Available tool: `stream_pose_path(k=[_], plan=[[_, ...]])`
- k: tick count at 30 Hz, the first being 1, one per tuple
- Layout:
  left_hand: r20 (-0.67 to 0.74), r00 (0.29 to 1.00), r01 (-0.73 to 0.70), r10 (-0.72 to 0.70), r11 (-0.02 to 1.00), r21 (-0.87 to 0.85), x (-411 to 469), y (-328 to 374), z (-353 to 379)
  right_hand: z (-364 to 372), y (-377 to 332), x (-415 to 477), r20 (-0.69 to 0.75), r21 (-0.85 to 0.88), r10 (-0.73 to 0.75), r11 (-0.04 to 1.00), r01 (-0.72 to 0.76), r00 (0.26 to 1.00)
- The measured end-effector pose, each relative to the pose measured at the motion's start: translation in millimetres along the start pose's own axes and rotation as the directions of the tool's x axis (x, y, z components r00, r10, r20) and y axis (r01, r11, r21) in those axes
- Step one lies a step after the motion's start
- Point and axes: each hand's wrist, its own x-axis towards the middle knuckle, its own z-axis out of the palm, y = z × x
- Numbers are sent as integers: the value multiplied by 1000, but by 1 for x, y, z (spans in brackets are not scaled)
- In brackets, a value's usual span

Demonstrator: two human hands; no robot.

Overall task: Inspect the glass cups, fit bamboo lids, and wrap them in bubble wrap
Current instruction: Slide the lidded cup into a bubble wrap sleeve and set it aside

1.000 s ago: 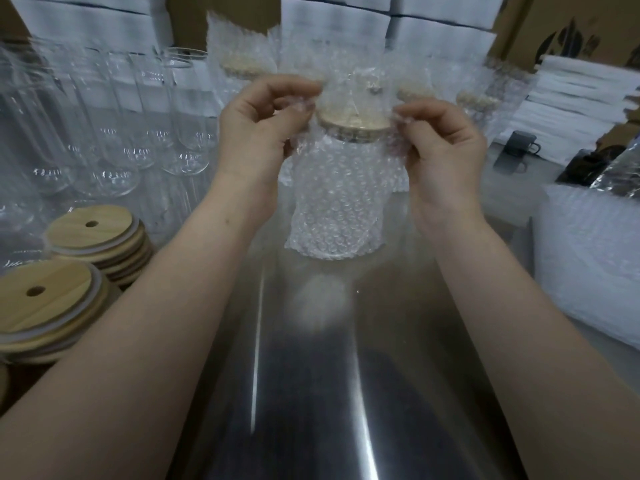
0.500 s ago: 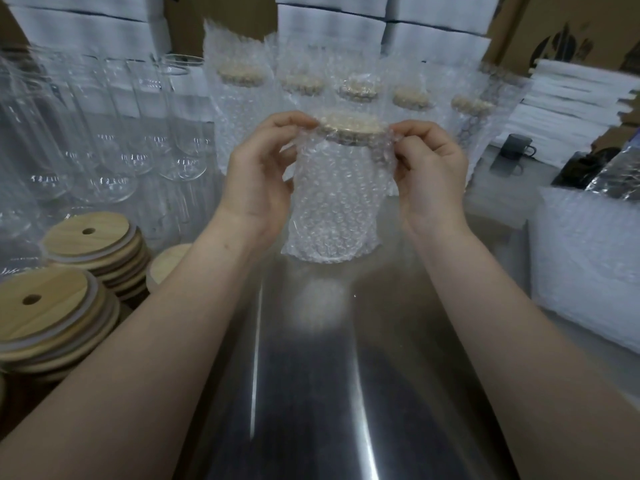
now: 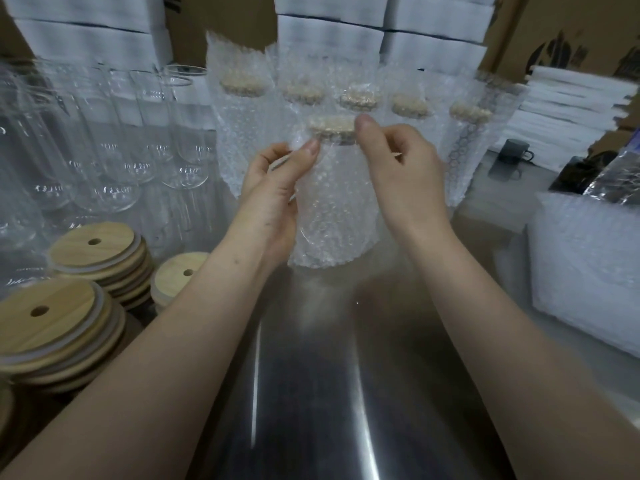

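Left hand, right hand, grips pinching bubble wrap at lid edge, wrapped cups behind

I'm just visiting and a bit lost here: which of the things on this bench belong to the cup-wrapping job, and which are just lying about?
Part of the job:
wrapped cup, gripped by the left hand and right hand; bare glass cups; bamboo lid stacks; finished wrapped cups; bubble wrap pile.

Just lying about:
dark mug; cardboard boxes.
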Motion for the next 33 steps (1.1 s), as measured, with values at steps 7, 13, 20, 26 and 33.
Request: stream_pose_path(k=[7, 13, 20, 26, 33], plan=[[-23, 998, -50, 55, 982, 184, -11, -13, 15, -1, -4, 1, 235, 58, 204, 973, -224, 950], [131, 982, -173, 132, 909, 380, -16, -26, 14, -5, -1, 8, 216, 142, 236, 952, -270, 947], [247, 962, -234, 112, 803, 548, -15, -40, 5, -7, 10, 19, -60, 44, 244, 969, -242, 968], [316, 944, -317, 93, 521, 793, -15, -51, -1, -46, 36, 45, -391, 19, 273, 957, -289, 879], [254, 962, -269, 98, 488, 830, -11, -51, 0, -75, 66, 69, -545, 32, 287, 946, -323, 788]])
